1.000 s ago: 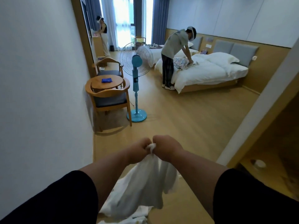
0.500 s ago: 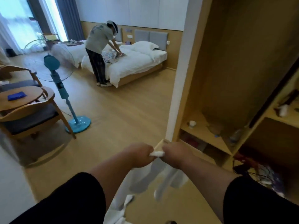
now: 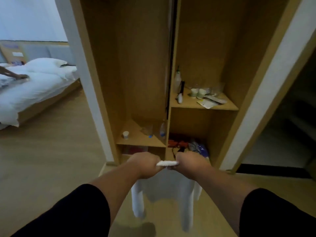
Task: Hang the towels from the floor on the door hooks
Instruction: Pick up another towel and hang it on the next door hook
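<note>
A white towel hangs off the floor in front of me, gripped by its top edge. My left hand and my right hand are both closed on that edge, a short strip of cloth stretched between the fists. The rest of the towel drapes down below my wrists. No door hooks are in view.
An open wooden wardrobe stands straight ahead, with cups and bottles on its shelves and clutter at the bottom. A white bed lies to the left, another person's hand on it. A dark doorway opens on the right.
My view has swung right, from the bedroom to the wardrobe. The towel has come up off the floor, and my fists have moved slightly apart along its edge.
</note>
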